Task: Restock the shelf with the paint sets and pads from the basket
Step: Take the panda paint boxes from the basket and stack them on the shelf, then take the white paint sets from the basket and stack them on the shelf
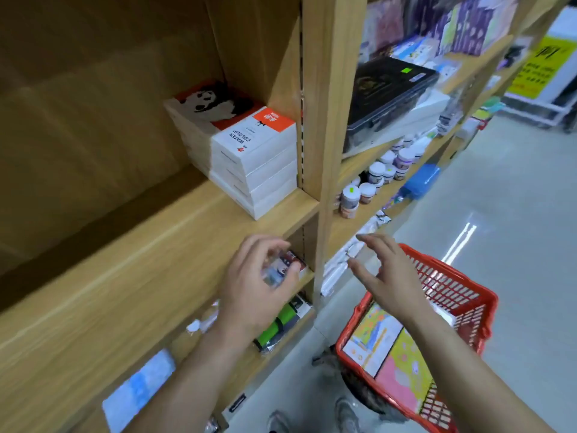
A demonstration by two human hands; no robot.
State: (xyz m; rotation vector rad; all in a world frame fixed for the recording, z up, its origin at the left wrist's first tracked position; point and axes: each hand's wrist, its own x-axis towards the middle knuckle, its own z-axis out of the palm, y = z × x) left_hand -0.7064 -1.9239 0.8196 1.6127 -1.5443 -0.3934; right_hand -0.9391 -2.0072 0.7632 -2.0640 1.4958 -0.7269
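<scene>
The wooden shelf (156,245) carries a stack of white watercolour pads (246,157) at its two o'clock corner, hard against the upright post (331,120). At three o'clock, the next bay's board holds small paint jars (376,176). At five o'clock, the red basket (443,295) stands on the pale floor (515,245).

Your left hand (253,295) and right hand (390,276) are bare: no gloves, rings or watch. Both forearms are uncovered to the bottom edge, with no sleeve in view. Below and between your hands, grey shoes (312,417) show, blurred.
</scene>
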